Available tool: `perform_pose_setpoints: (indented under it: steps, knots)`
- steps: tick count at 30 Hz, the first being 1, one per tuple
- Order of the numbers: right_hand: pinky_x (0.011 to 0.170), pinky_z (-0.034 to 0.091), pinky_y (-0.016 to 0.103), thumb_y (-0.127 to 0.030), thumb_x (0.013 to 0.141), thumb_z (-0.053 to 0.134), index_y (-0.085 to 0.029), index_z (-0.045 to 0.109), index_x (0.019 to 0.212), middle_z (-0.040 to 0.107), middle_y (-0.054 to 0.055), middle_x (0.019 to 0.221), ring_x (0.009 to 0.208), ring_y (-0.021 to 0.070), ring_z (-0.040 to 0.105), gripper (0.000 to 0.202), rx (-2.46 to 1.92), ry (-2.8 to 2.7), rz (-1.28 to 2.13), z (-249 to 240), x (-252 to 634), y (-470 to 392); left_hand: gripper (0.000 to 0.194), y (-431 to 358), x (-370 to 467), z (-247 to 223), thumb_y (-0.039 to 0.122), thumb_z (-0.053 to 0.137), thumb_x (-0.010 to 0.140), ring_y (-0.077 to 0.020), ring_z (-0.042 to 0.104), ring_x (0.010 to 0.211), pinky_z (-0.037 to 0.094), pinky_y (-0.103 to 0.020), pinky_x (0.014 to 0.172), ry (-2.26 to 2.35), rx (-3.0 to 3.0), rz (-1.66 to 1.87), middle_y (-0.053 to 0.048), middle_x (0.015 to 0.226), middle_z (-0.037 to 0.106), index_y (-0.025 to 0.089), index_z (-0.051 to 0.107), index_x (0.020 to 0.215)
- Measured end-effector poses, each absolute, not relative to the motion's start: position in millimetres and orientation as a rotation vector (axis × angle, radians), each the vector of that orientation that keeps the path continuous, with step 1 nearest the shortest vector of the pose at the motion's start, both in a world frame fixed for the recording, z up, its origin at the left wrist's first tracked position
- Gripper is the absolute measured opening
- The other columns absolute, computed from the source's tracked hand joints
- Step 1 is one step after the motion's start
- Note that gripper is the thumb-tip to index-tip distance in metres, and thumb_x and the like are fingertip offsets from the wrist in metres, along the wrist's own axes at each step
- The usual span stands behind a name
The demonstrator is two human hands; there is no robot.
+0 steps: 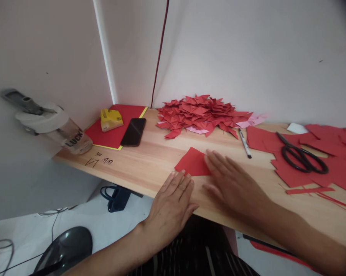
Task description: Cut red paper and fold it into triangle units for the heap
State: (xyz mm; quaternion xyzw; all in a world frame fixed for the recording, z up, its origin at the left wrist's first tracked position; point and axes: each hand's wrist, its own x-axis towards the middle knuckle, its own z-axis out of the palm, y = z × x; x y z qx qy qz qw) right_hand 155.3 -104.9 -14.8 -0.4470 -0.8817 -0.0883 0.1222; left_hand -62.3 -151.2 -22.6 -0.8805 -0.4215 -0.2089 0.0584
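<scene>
A small piece of red paper (pixel 192 163) lies flat on the wooden desk in front of me. My left hand (pixel 173 199) rests at its near left edge, fingers stretched out, the tips touching the paper's lower corner. Over the paper's right side lies my right hand (pixel 229 180), its fingers extended and slightly blurred, hiding that edge. Neither hand grips anything. Behind the paper, a big heap of folded red paper pieces (pixel 198 111), with a few pink ones (pixel 252 121), sits against the wall.
Black-handled scissors (pixel 302 157) lie on red paper sheets (pixel 340 165) at right, near thin red strips (pixel 309 190). A pen (pixel 244 143) is beside them. To the left are a phone (pixel 133 132), a yellow packet (pixel 111 120) and a clear bottle (pixel 72 134) at the desk's edge.
</scene>
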Motion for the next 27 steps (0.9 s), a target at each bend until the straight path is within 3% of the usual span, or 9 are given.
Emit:
perform_pose_setpoints:
  steps: [4,9,22,27]
  knots:
    - [0.111,0.041,0.043,-0.045,0.096,0.043,-0.004,0.045,0.144,0.041,0.017,0.152,0.14,0.0254,0.04,0.063,-1.122,-2.659,-0.14,-13.6,124.5,-136.7,0.044,-150.5,-61.8,-26.9,0.032,0.042,0.098,-0.0277,0.047,0.135,0.04,-0.047,0.114,-1.292,-2.664,-0.679,-0.012,0.139,0.057,0.007,0.052,0.134]
    - [0.11,0.039,0.05,-0.044,0.097,0.04,-0.001,0.05,0.139,0.046,0.022,0.148,0.137,0.0304,0.044,0.061,-1.32,-2.553,-0.191,-26.0,133.2,-139.3,0.04,-150.8,-62.5,-25.3,0.024,0.045,0.096,-0.0263,0.048,0.134,0.042,-0.047,0.113,-1.305,-2.645,-0.687,-0.007,0.137,0.059,0.011,0.055,0.132]
    - [0.108,0.038,0.051,-0.047,0.099,0.024,0.004,0.049,0.137,0.049,0.025,0.144,0.132,0.0339,0.049,0.068,-1.617,-2.42,-0.449,-31.1,196.2,-139.8,0.041,-152.3,-56.7,-13.0,0.033,0.043,0.098,-0.0303,0.045,0.136,0.039,-0.048,0.115,-1.386,-2.668,-0.468,-0.009,0.139,0.057,0.011,0.058,0.13]
    - [0.104,0.04,0.054,-0.045,0.1,0.022,0.002,0.057,0.131,0.055,0.024,0.139,0.13,0.037,0.051,0.066,-1.601,-2.417,-0.527,-27.8,194.8,-158.4,0.054,-158.2,-25.0,-2.3,0.043,0.039,0.099,-0.0296,0.037,0.142,0.037,-0.042,0.116,-1.28,-2.696,-0.457,-0.015,0.151,0.042,0.007,0.049,0.138]
